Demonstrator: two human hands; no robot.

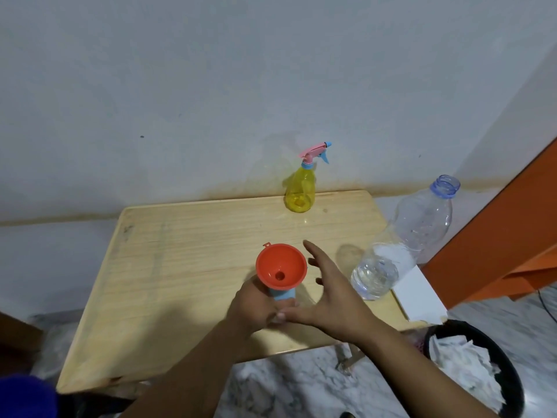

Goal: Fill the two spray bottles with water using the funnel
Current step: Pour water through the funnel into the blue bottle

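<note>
- Your left hand has its fingers closed around a pale blue plastic bottle, mostly hidden, near the desk's front edge.
- A round orange plastic funnel sits in that bottle's mouth.
- Your right hand hovers just beside the funnel, fingers spread wide, holding nothing.
- A yellow translucent spray bottle with pink-and-blue trigger stands at the back edge.
- A clear plastic water bottle, uncapped and partly filled, stands at the right edge.
</note>
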